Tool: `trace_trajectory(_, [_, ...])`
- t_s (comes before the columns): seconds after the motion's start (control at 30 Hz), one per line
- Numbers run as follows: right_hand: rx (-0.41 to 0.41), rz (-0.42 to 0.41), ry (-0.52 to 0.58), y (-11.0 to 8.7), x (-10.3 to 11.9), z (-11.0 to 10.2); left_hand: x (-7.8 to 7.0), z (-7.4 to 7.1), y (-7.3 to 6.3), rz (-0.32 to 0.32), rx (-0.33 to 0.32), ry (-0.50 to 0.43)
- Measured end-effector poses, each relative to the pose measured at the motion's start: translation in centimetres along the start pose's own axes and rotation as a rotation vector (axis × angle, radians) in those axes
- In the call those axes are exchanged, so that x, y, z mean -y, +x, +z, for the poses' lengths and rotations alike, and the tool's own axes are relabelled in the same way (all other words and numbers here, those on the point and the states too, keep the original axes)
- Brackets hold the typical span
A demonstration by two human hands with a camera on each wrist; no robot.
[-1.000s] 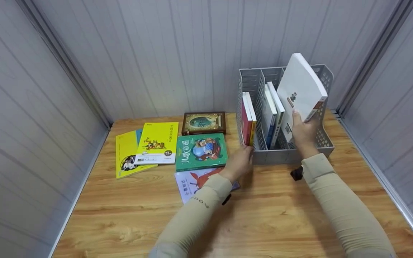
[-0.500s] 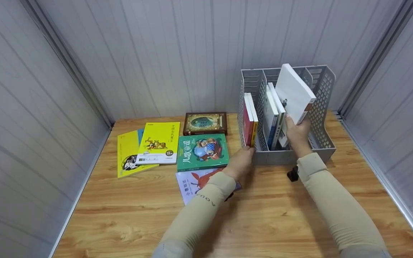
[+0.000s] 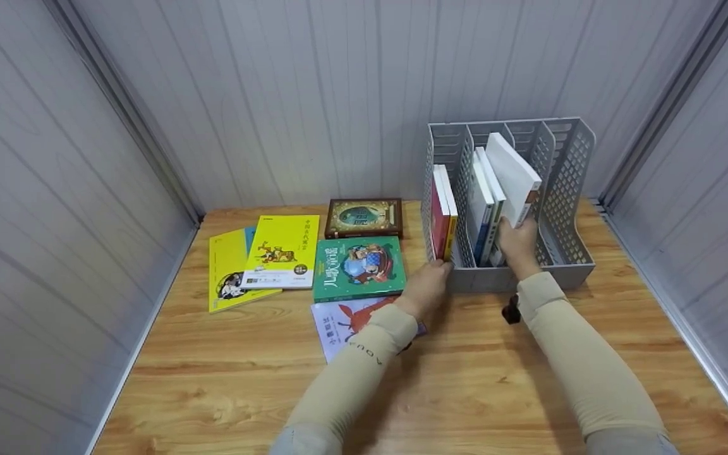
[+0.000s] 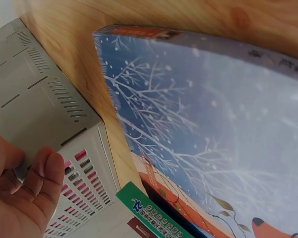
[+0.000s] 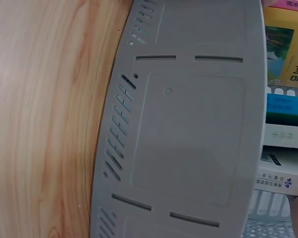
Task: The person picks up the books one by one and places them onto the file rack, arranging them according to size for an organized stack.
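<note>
My right hand (image 3: 519,245) grips a thick white book (image 3: 510,177) by its lower spine end, the book standing tilted in the grey file rack (image 3: 484,279). It leans beside two slim upright books (image 3: 488,196), one with a blue spine, one green and white. The right wrist view catches its white spine (image 5: 274,179) behind the rack's front wall; most of that hand is out of that view. My left hand (image 3: 426,287) holds the rack's front left corner, its curled fingers (image 4: 45,171) at the edge. A red book (image 3: 438,215) and a yellow-spined book (image 3: 450,218) stand in the leftmost compartment.
Left of the rack lie a brown framed-cover book (image 3: 364,218), a green book (image 3: 359,268) and a lilac book (image 3: 339,325) partly under it. Farther left, a yellow book (image 3: 282,249) overlaps another yellow book (image 3: 224,253) and a blue one. Panel walls (image 3: 313,101) enclose the table (image 3: 465,392).
My right hand has brought the white book left and down, from high over the rack to deeper inside it, beside the two slim books. The left hand stays at the rack's corner.
</note>
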State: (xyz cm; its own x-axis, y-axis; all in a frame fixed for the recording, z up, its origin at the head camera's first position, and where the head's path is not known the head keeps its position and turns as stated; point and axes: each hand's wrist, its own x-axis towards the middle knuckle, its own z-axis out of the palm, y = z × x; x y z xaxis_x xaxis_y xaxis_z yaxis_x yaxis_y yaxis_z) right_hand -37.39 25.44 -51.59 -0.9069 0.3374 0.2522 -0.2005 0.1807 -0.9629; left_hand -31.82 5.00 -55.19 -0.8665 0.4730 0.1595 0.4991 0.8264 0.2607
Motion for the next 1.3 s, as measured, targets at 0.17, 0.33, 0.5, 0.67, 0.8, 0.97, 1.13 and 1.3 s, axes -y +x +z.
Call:
trace_trajectory(0.17, [0.007,0.031,-0.037,0.2,-0.5,0.2,-0.1,-0.1,-0.2,0.008,-0.021,0.019])
trace_trajectory(0.33, [0.060,0.046,-0.051,0.3,-1.4,0.2,-0.1,-0.2,-0.3,0.020,-0.048,0.031])
trace_trajectory(0.5, [0.067,0.017,-0.054,0.5,-2.1,0.3,-0.3,-0.2,-0.3,0.027,-0.039,0.038])
trace_trajectory(0.67, [0.095,0.045,-0.158,0.9,-2.0,0.2,-0.3,0.0,-0.2,0.026,-0.037,0.055])
trace_trajectory(0.8, [0.193,0.105,-0.212,1.3,-1.3,-0.4,0.0,0.0,-0.2,0.038,-0.051,0.066])
trace_trajectory(0.97, [0.366,0.144,-0.288,1.6,-1.0,-1.8,0.0,0.0,-0.3,0.029,-0.041,0.054])
trace_trajectory(1.13, [0.514,0.131,-0.315,1.7,-0.7,-2.6,-0.1,0.2,-0.3,0.015,-0.035,0.060])
trace_trajectory(1.3, [0.630,0.084,-0.276,1.9,-0.2,-2.8,-0.1,0.3,-0.2,0.006,-0.036,0.064])
